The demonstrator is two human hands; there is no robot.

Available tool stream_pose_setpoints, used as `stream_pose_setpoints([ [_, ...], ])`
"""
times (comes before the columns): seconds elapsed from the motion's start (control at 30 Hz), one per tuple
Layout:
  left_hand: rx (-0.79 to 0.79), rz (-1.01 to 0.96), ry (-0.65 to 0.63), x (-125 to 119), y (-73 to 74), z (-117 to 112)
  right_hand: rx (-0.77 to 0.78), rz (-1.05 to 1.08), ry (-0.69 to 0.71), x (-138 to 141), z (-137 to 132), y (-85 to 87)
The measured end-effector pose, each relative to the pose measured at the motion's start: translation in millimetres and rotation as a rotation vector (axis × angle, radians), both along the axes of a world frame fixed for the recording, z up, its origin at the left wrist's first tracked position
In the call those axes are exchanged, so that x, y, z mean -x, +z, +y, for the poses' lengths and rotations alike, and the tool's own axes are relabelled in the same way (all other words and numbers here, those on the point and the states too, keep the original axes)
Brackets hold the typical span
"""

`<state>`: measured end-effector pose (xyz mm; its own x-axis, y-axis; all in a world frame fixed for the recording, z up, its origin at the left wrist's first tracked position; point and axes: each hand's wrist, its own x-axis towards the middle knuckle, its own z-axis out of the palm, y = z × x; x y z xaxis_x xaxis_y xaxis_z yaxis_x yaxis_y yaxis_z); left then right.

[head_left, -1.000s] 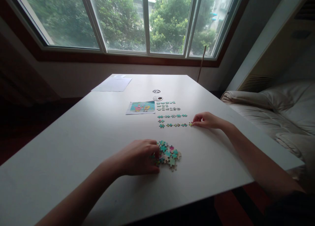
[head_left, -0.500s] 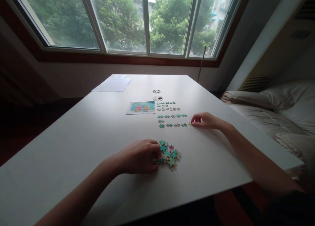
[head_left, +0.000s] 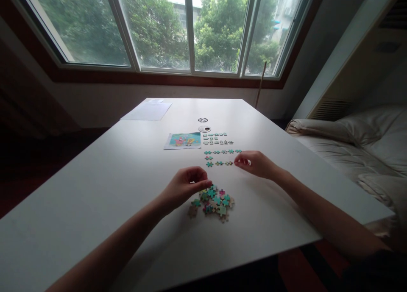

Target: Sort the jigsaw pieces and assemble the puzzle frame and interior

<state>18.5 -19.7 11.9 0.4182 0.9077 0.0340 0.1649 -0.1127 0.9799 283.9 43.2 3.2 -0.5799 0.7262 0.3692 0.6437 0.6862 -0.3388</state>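
A loose pile of teal, pink and tan puzzle pieces lies on the white table near its front edge. My left hand hovers just above the pile's left side, thumb and fingers pinched together; what is in the pinch is hidden. Beyond the pile, single pieces lie sorted in short rows. My right hand rests at the right end of the nearest row, fingertips closed and pointing left, covering that row's last pieces.
A small cartoon reference picture lies left of further piece rows. Two round discs and a white sheet lie farther back. A thin stick leans by the window. Bedding sits right of the table.
My left hand rose off the pile with fingers pinched, leaving a few pieces spread to the left. My right hand slid left along the nearest row of pieces.
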Motion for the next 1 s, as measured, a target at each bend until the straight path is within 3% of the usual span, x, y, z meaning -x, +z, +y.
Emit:
stream_pose_setpoints([
  [0.1, 0.123, -0.110, 0.102, -7, -4.7, 0, -0.084, 0.063, 0.090, 32, -22, -0.3],
  [0.27, 0.251, -0.228, 0.140, -9, -9.9, 1, -0.185, 0.169, 0.071, 57, -44, 3.5],
  [0.8, 0.295, -0.237, 0.105, -11, -13.0, 0, -0.292, 0.218, 0.094, 57, -45, 1.0],
  [1.0, 0.122, -0.060, 0.130, -3, -3.1, 3, -0.325, 0.224, 0.093, 48, -37, 2.7],
])
